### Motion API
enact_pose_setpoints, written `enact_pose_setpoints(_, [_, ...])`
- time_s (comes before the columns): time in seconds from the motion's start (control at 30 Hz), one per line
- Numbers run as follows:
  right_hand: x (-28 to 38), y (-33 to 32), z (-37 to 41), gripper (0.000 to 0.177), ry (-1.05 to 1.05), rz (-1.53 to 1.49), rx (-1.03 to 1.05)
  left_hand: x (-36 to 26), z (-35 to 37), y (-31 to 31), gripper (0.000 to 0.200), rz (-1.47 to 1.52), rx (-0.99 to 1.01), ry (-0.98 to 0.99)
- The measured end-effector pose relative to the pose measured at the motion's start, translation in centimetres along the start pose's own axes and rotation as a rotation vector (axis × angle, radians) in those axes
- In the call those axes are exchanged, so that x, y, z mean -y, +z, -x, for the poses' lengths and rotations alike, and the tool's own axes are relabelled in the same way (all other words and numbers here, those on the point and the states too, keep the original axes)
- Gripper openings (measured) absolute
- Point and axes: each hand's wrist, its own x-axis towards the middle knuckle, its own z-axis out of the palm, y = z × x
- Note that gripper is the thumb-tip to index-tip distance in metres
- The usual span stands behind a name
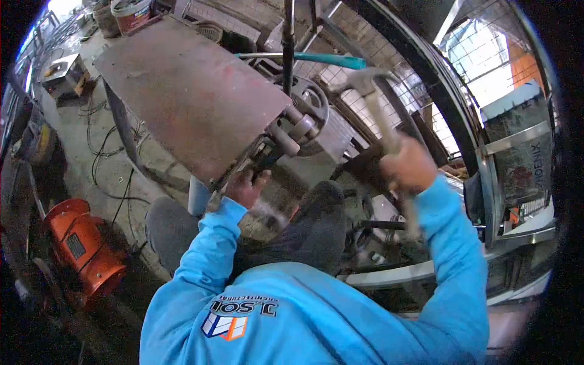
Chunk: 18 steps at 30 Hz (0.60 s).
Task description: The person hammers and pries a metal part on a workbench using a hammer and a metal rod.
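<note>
The right hand [406, 165] is fisted round the pale wooden handle of a steel-headed hammer [372, 97], raised above the grey metal wheel [311, 111]. The left hand [246, 185] curls at the lower edge of the rusty steel plate [188, 91]; I cannot tell its grip. An orange blower [82, 243] lies on the floor.

Round orange metal blower fan [82, 246] down low, thin black cables [97, 164] snaking across the grey concrete floor [76, 137], white plastic paint bucket [131, 12] up top near a grey metal box [64, 73]
</note>
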Motion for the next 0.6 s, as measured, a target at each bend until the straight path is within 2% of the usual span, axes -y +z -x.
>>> enact_pose_setpoints(0.03, [-0.3,-2.1,-0.5,0.027,0.018,-0.046,0.022,-0.1,-0.1,0.1,0.050,-0.006,-0.238,0.203])
enact_pose_setpoints(0.07, [-2.3,-4.7,-1.9,0.030,0.311,-0.178,0.215,-0.3,0.0,0.3,0.050,0.005,-0.236,0.168])
enact_pose_setpoints(0.13, [-2.0,-9.4,-3.1,0.025,0.291,-0.241,0.033,-0.4,0.4,0.2,0.050,0.012,-0.233,0.085])
enact_pose_setpoints(0.2, [-1.3,-8.8,-4.1,0.029,0.235,-0.689,-0.159,-0.6,0.4,-0.4,0.050,0.056,-0.131,0.080])
enact_pose_setpoints(0.23, [0.0,-6.7,-3.9,0.036,0.247,-0.585,-0.248,0.5,0.6,0.3,0.049,0.020,-0.102,0.095])
enact_pose_setpoints(0.27, [-3.5,-2.6,-2.9,0.032,0.176,-0.015,-0.228,0.9,0.5,0.6,0.049,0.013,-0.093,0.087])
enact_pose_setpoints(0.3, [-3.4,-0.7,-1.0,0.032,-0.055,0.031,-0.033,1.4,0.4,0.9,0.049,0.006,-0.083,0.080])
enact_pose_setpoints(0.33, [-3.3,1.3,0.8,0.041,-0.290,0.030,0.160,1.3,0.4,1.1,0.049,0.027,-0.086,0.043])
enact_pose_setpoints(0.37, [-1.0,-1.0,1.4,0.042,0.395,-0.371,0.484,1.3,0.4,1.1,0.049,0.049,-0.074,0.011])
enact_pose_setpoints(0.4, [-2.4,-2.7,0.8,0.048,0.395,-0.203,0.366,0.1,-0.3,0.5,0.049,0.205,-0.030,-0.044])
enact_pose_setpoints(0.47, [-0.6,-5.9,1.6,0.036,0.386,-0.253,0.038,-2.3,-0.4,-2.1,0.049,0.501,0.074,-0.180])
enact_pose_setpoints(0.53, [-1.3,-8.9,0.7,0.020,0.338,-0.400,-0.116,1.7,0.6,1.0,0.050,0.108,-0.107,0.066])
enact_pose_setpoints(0.6, [-2.2,-6.2,-0.4,0.016,0.274,-0.638,-0.319,2.2,1.0,1.8,0.050,0.012,-0.101,0.065])
